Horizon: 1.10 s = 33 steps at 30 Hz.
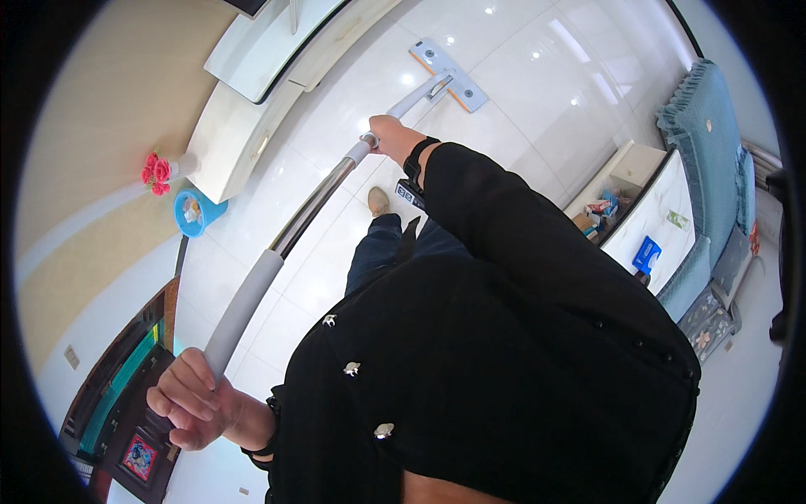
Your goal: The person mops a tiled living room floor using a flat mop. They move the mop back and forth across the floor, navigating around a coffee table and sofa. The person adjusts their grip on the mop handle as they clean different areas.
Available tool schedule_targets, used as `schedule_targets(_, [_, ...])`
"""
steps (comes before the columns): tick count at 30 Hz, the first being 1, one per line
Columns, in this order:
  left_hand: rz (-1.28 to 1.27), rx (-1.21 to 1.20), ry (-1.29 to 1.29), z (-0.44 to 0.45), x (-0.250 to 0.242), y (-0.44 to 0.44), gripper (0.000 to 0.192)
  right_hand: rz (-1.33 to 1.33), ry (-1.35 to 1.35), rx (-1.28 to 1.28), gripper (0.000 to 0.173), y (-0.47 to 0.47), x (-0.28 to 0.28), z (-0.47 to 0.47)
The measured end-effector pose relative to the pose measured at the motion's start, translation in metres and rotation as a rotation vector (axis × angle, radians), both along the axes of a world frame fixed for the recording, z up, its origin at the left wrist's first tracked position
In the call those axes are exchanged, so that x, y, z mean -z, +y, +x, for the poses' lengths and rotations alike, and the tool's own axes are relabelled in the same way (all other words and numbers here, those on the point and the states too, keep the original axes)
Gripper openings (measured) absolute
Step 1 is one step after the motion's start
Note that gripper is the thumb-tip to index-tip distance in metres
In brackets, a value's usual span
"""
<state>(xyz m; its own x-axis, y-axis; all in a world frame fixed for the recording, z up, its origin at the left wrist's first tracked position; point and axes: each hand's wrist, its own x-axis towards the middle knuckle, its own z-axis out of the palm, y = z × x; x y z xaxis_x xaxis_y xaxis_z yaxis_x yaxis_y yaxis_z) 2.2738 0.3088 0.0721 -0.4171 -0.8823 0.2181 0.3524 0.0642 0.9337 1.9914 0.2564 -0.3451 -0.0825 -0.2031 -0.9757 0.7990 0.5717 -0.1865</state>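
A flat mop (pixel 448 75) with a pale rectangular head and an orange edge lies against the floor at the upper middle. Its pole (pixel 315 205), grey and shiny metal, runs diagonally down to the lower left. My right hand (pixel 393 138) is closed around the pole's lower part, near a pale collar. At the far end, my left hand (pixel 195 403) holds the grey grip, its fingers curled and partly spread. Both wrists wear dark bands, and a small device hangs by the right one.
A curved white cabinet (pixel 239 135) stands at the upper left, beside a blue waste bin (pixel 199 213) and pink flowers (pixel 157 171). To the right are a marble-topped table (pixel 661 220) and a teal-covered sofa (pixel 711 157). A dark wooden cabinet (pixel 129 384) stands lower left. My shoe (pixel 378 201) is below the pole.
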Motion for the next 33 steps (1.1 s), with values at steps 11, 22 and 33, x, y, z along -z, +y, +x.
schedule_targets(11, [0.0, -0.088, -0.009, 0.046, -0.011, 0.04, 0.034, 0.0, 0.02, -0.294, 0.017, 0.009, -0.019, 0.065])
schedule_targets(22, [-0.045, -0.143, -0.045, 0.104, -0.03, 0.034, 0.025, -0.173, 0.071, -0.504, 0.005, 0.021, 0.011, 0.144])
schedule_targets(33, [-0.184, 0.084, 0.055, 0.127, -0.015, 0.023, 0.067, -0.376, 0.206, 0.08, 0.013, 0.029, -0.025, 0.143])
